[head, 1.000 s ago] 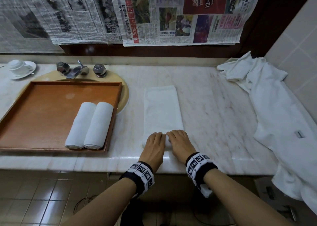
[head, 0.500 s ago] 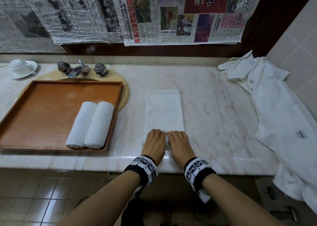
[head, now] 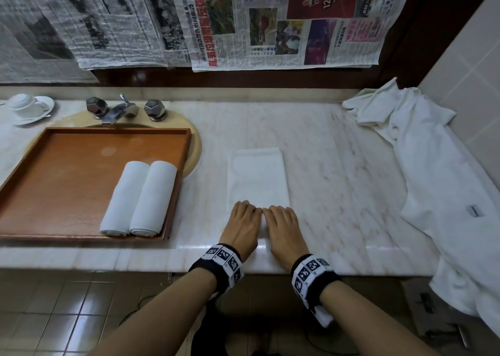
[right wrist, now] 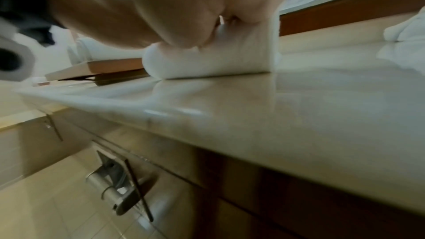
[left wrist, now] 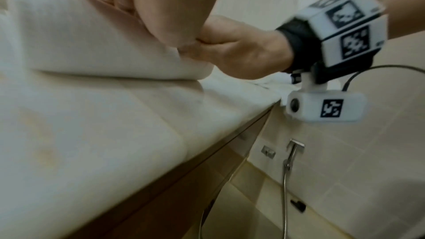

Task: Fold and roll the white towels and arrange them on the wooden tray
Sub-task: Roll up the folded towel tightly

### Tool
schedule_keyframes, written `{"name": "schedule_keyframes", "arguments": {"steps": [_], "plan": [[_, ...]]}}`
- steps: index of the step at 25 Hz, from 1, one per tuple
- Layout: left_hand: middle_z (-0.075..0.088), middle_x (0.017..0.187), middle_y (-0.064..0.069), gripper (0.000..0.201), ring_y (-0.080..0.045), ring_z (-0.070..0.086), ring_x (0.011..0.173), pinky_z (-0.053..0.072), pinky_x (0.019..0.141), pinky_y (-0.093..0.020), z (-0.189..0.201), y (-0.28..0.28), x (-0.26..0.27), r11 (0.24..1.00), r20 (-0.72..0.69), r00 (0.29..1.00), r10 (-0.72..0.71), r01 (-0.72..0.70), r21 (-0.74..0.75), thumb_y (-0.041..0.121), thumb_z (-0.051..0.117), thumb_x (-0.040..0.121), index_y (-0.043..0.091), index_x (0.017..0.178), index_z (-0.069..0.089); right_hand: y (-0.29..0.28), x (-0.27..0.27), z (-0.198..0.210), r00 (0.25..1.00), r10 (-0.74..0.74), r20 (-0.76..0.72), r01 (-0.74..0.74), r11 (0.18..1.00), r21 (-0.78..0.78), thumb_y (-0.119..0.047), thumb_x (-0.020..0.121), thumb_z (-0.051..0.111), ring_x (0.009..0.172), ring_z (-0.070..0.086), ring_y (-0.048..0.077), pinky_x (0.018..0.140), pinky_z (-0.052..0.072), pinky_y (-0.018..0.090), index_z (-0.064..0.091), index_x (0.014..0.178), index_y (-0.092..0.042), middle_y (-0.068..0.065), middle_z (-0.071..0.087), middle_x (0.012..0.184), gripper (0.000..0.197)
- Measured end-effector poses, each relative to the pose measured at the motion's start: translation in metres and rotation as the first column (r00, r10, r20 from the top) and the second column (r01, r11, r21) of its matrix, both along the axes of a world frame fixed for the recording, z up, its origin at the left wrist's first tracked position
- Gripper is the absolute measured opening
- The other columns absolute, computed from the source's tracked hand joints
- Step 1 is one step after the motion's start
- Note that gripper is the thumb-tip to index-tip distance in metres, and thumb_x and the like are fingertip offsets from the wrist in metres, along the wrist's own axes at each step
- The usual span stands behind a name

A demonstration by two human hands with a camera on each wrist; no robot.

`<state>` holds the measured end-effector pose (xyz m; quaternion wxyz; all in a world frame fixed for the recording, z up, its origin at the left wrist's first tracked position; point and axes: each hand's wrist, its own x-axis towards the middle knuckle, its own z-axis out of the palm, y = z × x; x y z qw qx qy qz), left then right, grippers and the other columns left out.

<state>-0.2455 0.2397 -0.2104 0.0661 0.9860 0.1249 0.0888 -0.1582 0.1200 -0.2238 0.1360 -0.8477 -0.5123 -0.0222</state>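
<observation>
on marble counter (head: pixel 338 166), probably bathroom

Both forearms are bare, with no sleeves. Each wrist wears a black band (head: pixel 216 267) ringed with white blocks printed with black square codes. Under the right wrist hangs a small white camera box (left wrist: pixel 325 107) carrying another code, with a thin black cable (left wrist: pixel 377 69).

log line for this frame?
step: rolling folded towel | left hand, right hand: on roll | wooden tray: two rolled towels | counter
</observation>
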Motion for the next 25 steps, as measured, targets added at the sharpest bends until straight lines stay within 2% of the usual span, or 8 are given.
{"name": "schedule_keyframes", "arguments": {"steps": [4,8,10,13,16,19,22,25], "plan": [[0.058,0.120,-0.021,0.064,-0.035,0.046,0.113,0.048,0.100,-0.046,-0.004,-0.020,-0.019,0.999,0.033,0.999,0.040,-0.040,0.001,0.001,0.055,0.062,-0.004,0.126,0.052,0.018,0.012,0.012,0.989,-0.083,-0.126,0.075,0.995,-0.063,-0.005,0.074,0.065,0.091,0.060,0.023,0.089,0.043,0.036,0.064,0.101,-0.014,0.002,0.063,0.096,0.029],[0.057,0.121,-0.020,0.055,-0.034,0.046,0.113,0.047,0.101,-0.046,-0.008,-0.012,-0.019,1.000,0.011,1.000,-0.008,0.008,-0.020,0.005,0.041,0.074,-0.002,0.127,0.051,0.023,0.011,0.015,0.988,-0.107,-0.114,0.101,0.993,-0.060,-0.007,0.081,0.063,0.093,0.059,0.027,0.089,0.046,0.039,0.062,0.106,-0.009,0.007,0.062,0.100,0.025],[0.060,0.115,-0.016,0.052,-0.033,0.053,0.106,0.046,0.101,-0.043,-0.004,-0.004,-0.009,0.999,-0.003,1.000,0.002,-0.002,-0.053,0.006,0.034,0.076,-0.001,0.122,0.057,0.014,0.005,0.012,0.996,-0.065,-0.062,0.064,0.998,-0.031,-0.010,0.083,0.058,0.102,0.055,0.028,0.097,0.043,0.041,0.058,0.116,-0.005,0.010,0.058,0.112,0.034],[0.061,0.110,-0.013,0.049,-0.031,0.059,0.101,0.044,0.100,-0.037,0.004,0.007,0.004,0.993,-0.025,1.000,0.005,-0.008,-0.119,0.001,0.051,0.070,0.002,0.117,0.061,0.003,-0.003,0.009,1.000,0.015,-0.005,-0.016,0.994,-0.109,-0.008,0.079,0.042,0.121,0.048,0.031,0.111,0.033,0.049,0.048,0.132,-0.002,0.014,0.050,0.130,0.054],[0.061,0.115,-0.016,0.056,-0.033,0.058,0.107,0.043,0.101,-0.038,0.012,0.006,0.006,0.991,-0.046,0.999,0.028,-0.034,-0.130,-0.005,0.061,0.066,-0.001,0.121,0.059,0.008,0.014,0.016,0.999,0.044,-0.027,-0.047,0.987,-0.156,-0.004,0.076,0.050,0.115,0.054,0.028,0.110,0.038,0.046,0.052,0.129,-0.006,0.009,0.056,0.123,0.053],[0.057,0.117,-0.016,0.060,-0.028,0.052,0.105,0.048,0.095,-0.035,0.011,-0.003,0.000,0.992,0.050,0.997,0.053,-0.047,-0.114,-0.007,0.065,0.061,-0.001,0.120,0.058,0.013,0.025,0.028,0.990,0.096,-0.106,-0.116,0.973,-0.198,-0.004,0.083,0.053,0.113,0.051,0.026,0.106,0.034,0.038,0.050,0.127,-0.011,0.004,0.054,0.120,0.045],[0.053,0.117,-0.015,0.059,-0.027,0.046,0.107,0.047,0.099,-0.037,0.000,-0.011,-0.016,0.988,0.059,0.998,0.023,-0.014,-0.152,-0.003,0.056,0.066,0.000,0.125,0.053,0.010,0.017,0.032,0.985,0.062,-0.163,-0.096,0.973,-0.211,-0.015,0.096,0.042,0.117,0.045,0.023,0.103,0.029,0.035,0.046,0.131,-0.015,0.002,0.051,0.126,0.035],[0.056,0.114,-0.014,0.053,-0.029,0.052,0.105,0.047,0.098,-0.038,-0.003,-0.009,-0.021,0.987,-0.002,1.000,-0.008,0.007,-0.160,0.008,0.039,0.073,0.002,0.123,0.056,0.005,0.002,0.029,0.991,0.006,-0.132,-0.030,0.983,-0.181,-0.019,0.096,0.045,0.113,0.049,0.024,0.101,0.036,0.038,0.052,0.126,-0.012,0.005,0.055,0.123,0.032]]}}
